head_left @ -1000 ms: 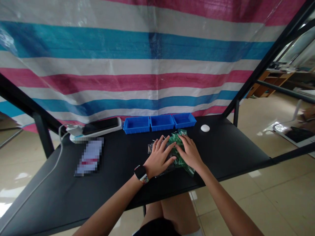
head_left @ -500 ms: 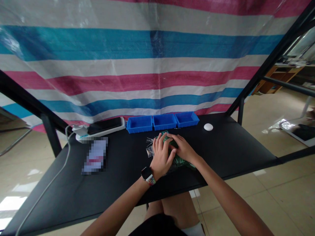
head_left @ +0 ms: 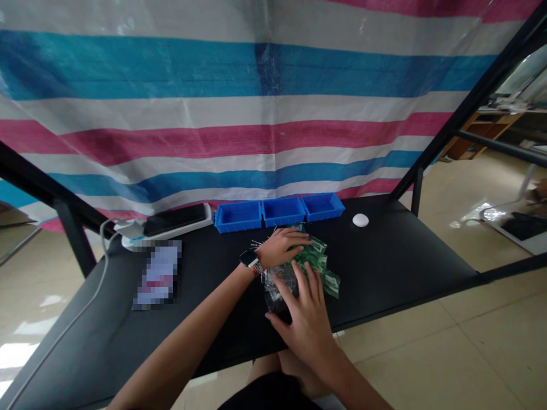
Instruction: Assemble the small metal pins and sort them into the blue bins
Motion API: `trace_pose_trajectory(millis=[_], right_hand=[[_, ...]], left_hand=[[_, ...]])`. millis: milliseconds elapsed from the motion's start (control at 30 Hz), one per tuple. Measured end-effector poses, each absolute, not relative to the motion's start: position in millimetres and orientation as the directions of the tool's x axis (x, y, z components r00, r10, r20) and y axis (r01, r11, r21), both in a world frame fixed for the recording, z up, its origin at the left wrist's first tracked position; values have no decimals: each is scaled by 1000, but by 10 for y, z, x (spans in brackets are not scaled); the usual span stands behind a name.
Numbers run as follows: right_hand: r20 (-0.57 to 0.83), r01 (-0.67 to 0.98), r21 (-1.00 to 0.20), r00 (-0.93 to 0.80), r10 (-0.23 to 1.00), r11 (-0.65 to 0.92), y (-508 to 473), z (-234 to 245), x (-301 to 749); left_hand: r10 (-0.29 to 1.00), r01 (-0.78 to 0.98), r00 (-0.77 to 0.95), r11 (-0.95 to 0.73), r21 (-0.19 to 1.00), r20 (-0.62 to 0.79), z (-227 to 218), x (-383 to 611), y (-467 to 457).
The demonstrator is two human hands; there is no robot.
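Note:
My left hand (head_left: 282,247), with a watch (head_left: 248,259) on its wrist, reaches across a pile of small green plastic packets (head_left: 318,259). Its fingers are stretched out to the right over the packets' far side. Nearer to me, my right hand (head_left: 308,319) is spread open, its fingertips at the near edge of the pile. Clear crinkled plastic bags (head_left: 273,287) lie left of the right hand, partly under its fingers; their contents cannot be made out. Some thin pale pin-like pieces (head_left: 255,244) stick out beyond the left wrist.
Three blue trays (head_left: 282,212) stand in a row at the back of the black table (head_left: 384,256). A white round object (head_left: 360,220) lies to their right. At left are a black phone (head_left: 175,220) on a white power strip (head_left: 200,226), a cable (head_left: 81,313) and a blurred-out packet (head_left: 158,276).
My right hand has drawn back toward me and spread its fingers. My left hand has turned and swung over the pile. More green packets and clear bags now show.

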State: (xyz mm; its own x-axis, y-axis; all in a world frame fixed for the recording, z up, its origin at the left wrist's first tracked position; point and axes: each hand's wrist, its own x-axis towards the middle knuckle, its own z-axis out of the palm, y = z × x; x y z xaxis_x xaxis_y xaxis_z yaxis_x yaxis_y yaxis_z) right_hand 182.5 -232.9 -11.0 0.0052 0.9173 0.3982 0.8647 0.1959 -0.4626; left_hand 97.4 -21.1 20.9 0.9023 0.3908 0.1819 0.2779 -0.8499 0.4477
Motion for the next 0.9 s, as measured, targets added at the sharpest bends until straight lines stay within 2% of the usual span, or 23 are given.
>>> trace_pose_trajectory(millis=[100, 200, 333, 600, 733, 900], right_hand=[[349, 867, -451, -48, 936, 213, -2252, -108, 1934], [357, 851, -428, -152, 922, 306, -2180, -29, 2225], [341, 803, -438, -267, 901, 404, -2109, 1, 2652], [349, 788, -530, -134, 927, 313, -1793, -125, 2998], [349, 757, -553, -168, 922, 347, -1589, -136, 2920], [365, 718, -590, -172, 915, 370, -1503, -94, 2837]], left_hand=[[445, 323, 872, -836, 444, 203, 162, 902, -256], [513, 368, 827, -804, 467, 232, 155, 734, -315], [534, 395, 816, -795, 461, 221, 169, 469, -423], [591, 452, 767, -774, 444, 249, 142, 261, -875], [679, 501, 670, -711, 493, 299, 93, 418, -1126], [728, 484, 571, -673, 560, 380, 112, 632, -1253]])
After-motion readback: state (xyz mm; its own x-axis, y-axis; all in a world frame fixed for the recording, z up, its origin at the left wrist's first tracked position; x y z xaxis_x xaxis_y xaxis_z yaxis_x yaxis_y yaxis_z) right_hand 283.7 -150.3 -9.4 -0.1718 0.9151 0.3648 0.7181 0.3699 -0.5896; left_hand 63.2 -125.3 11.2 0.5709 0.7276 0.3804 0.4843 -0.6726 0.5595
